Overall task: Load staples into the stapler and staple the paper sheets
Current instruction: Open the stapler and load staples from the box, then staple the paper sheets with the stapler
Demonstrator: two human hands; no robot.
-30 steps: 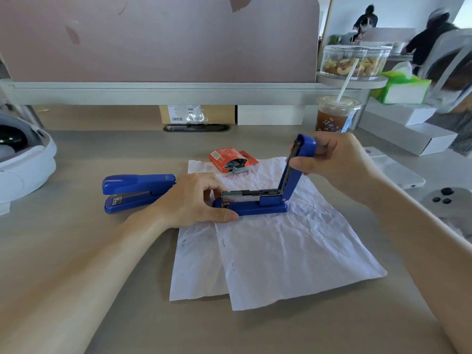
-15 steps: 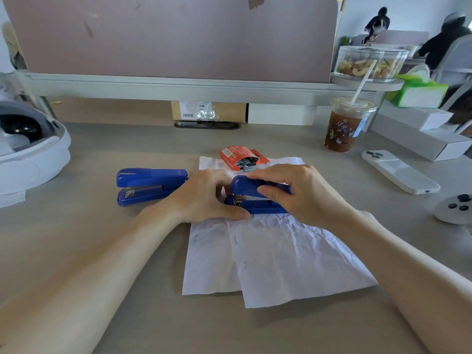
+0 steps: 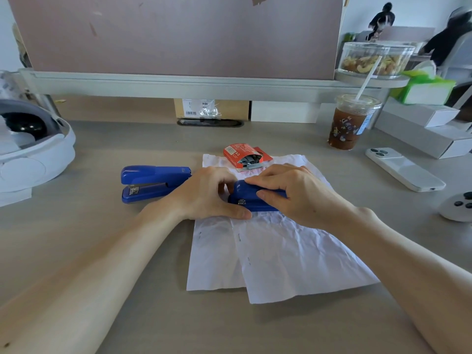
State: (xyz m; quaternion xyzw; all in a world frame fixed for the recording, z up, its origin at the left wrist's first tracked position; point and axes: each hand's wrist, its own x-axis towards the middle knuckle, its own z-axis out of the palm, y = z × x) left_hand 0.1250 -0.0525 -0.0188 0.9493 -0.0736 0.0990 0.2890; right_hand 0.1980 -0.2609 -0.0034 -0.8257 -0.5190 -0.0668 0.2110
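Observation:
A small blue stapler (image 3: pixel 249 196) lies closed on two crumpled white paper sheets (image 3: pixel 278 254) in the middle of the desk. My right hand (image 3: pixel 293 192) presses down on its top, fingers wrapped over the lid. My left hand (image 3: pixel 207 195) grips its front end, thumb along the base. An open red staple box (image 3: pixel 245 155) with staple strips inside rests on the far edge of the paper. A few staples show along the sheets' left edges.
A second, larger blue stapler (image 3: pixel 153 182) lies left of my hands. A white headset (image 3: pixel 33 149) sits far left. An iced drink cup (image 3: pixel 353 122), a white phone (image 3: pixel 404 168), white boxes (image 3: pixel 421 131) and a controller (image 3: pixel 457 206) stand at the right.
My right hand swung the stapler's raised lid down and now presses it shut. My left hand kept its hold on the front end. The view shifted slightly.

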